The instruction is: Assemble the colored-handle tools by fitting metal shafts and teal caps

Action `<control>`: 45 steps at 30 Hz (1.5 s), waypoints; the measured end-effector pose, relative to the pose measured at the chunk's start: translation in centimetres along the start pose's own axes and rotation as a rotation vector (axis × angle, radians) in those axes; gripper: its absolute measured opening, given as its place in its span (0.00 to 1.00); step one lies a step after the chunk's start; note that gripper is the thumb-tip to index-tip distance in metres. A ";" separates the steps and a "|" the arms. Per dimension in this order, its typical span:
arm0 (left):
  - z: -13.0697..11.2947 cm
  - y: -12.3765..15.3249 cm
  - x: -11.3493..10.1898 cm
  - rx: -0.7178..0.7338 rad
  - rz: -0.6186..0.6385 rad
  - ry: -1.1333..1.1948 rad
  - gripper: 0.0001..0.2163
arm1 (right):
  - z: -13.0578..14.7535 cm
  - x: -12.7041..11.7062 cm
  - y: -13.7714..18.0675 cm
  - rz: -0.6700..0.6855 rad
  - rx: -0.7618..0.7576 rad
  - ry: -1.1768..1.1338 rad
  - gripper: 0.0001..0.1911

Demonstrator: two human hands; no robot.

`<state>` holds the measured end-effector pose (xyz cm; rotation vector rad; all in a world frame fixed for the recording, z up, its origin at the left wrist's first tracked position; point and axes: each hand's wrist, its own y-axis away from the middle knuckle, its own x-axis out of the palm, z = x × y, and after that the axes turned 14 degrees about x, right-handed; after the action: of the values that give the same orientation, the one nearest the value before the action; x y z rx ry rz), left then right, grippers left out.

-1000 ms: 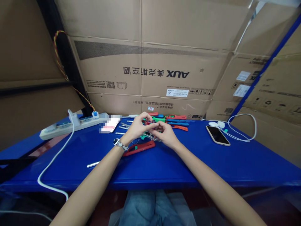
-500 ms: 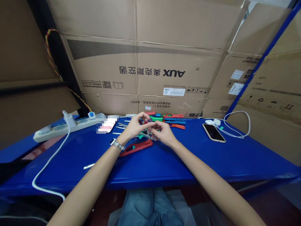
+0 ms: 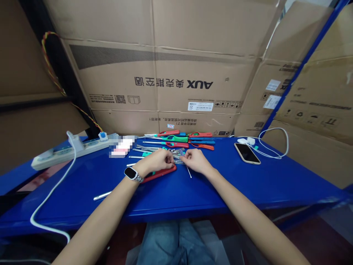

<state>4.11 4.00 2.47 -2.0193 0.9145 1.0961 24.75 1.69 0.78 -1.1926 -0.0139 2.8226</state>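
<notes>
My left hand (image 3: 160, 162) is closed, its curled fingertips right at the end of a red lighter casing (image 3: 162, 172) lying on the blue table; whatever they hold is hidden. Between the thumb and fingers of my right hand (image 3: 198, 160) is a small translucent part (image 3: 181, 152). A thin wire with a pale tip (image 3: 190, 173) hangs below those fingers. Just beyond both hands lies a pile of long-nosed gas lighters, among them a green lighter (image 3: 176, 138) and a red lighter (image 3: 180, 145). Small metal parts lie close to my fingers, partly covered.
A metal tube (image 3: 102, 195) lies near my left forearm. A power strip (image 3: 74, 150) with a white cable stands at the left. On the right are a phone (image 3: 247, 153) and a white charging cable (image 3: 286, 141). Cardboard (image 3: 176, 66) walls the table's back.
My hands were together above the pile, pinching a small dark part. They have come apart and lower, the left down to the red casing. The view has turned slightly right.
</notes>
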 end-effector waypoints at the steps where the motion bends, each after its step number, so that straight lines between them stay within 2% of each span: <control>1: -0.1 -0.1 0.1 0.000 -0.005 -0.024 0.05 | -0.1 0.2 0.0 -0.022 0.008 0.054 0.15; 9: -0.5 -0.2 0.2 -0.001 -0.006 -0.052 0.06 | 0.1 0.7 0.2 -0.099 0.017 0.273 0.15; 12: -0.3 -0.2 0.2 0.007 -0.010 -0.047 0.05 | 0.6 0.3 1.0 -0.135 -0.084 0.270 0.11; 15: -0.2 -0.1 0.0 0.004 -0.019 -0.032 0.04 | 1.0 0.1 1.6 -0.018 -0.297 0.243 0.12; 18: -0.2 0.0 -0.3 0.004 -0.030 -0.001 0.05 | 0.9 0.3 1.6 0.093 -0.377 0.246 0.18; 23: -0.3 0.2 -0.7 -0.004 -0.021 0.066 0.06 | 0.5 0.5 1.2 0.146 -0.375 0.292 0.17; 30: 0.2 0.3 -0.7 -0.033 -0.009 0.053 0.06 | 0.6 0.9 1.2 0.138 -0.356 0.272 0.20; 35: 0.1 0.1 -0.5 -0.012 0.000 0.025 0.05 | 0.9 1.0 1.1 0.169 -0.351 0.291 0.15; 45: -0.8 0.0 -0.1 -0.020 0.016 0.003 0.04 | 0.9 0.9 1.1 0.180 -0.330 0.248 0.14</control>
<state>4.37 3.44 2.93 -2.0341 0.9260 1.1154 23.37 0.71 0.70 -1.6856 -0.3904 2.8770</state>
